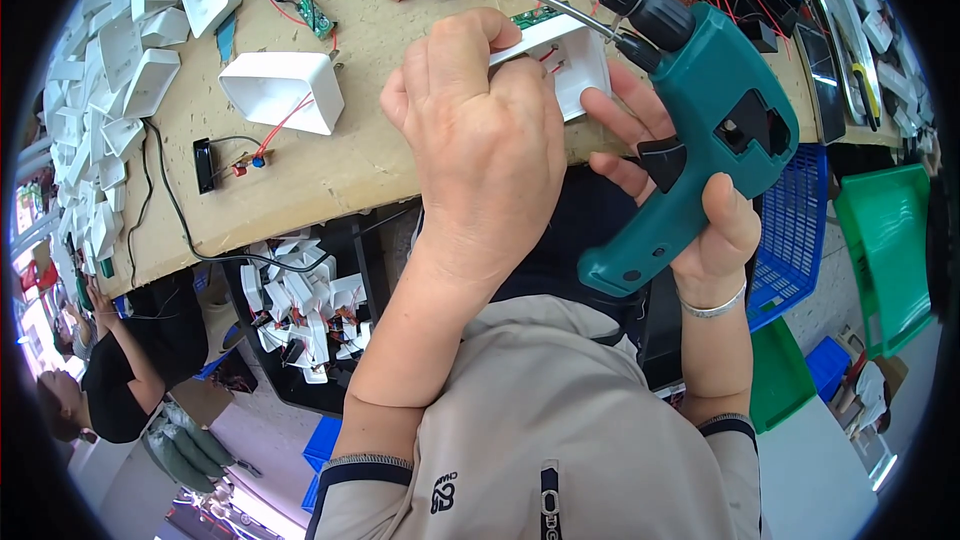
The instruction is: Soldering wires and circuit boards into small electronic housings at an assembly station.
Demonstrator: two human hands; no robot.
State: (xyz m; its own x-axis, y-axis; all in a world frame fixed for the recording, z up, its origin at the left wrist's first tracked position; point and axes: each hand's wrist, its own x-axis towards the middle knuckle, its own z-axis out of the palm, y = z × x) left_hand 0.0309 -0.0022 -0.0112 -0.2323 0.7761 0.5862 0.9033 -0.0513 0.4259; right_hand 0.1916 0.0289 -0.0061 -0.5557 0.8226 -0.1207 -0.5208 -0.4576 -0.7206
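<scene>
My left hand (478, 115) is closed on the near-left rim of a white plastic case (588, 68), back of the hand up; its fingertips are partly hidden. Thin red wires show inside the case. My right hand (715, 225) is wrapped around a teal soldering gun (690, 150) with a black trigger, and its fingertips reach the case's right side. The gun's bent metal feed tube passes over the case toward the far edge of the view. A green circuit board (537, 16) lies just behind the case.
Left on the wooden table (330, 185) are another white case (283, 90), a small black part with wires (205, 165) and a pile of white cases (110, 70). Wired parts heap up at the far right. Below are a black bin (310, 310) and blue basket (790, 250). A person (130, 370) works at left.
</scene>
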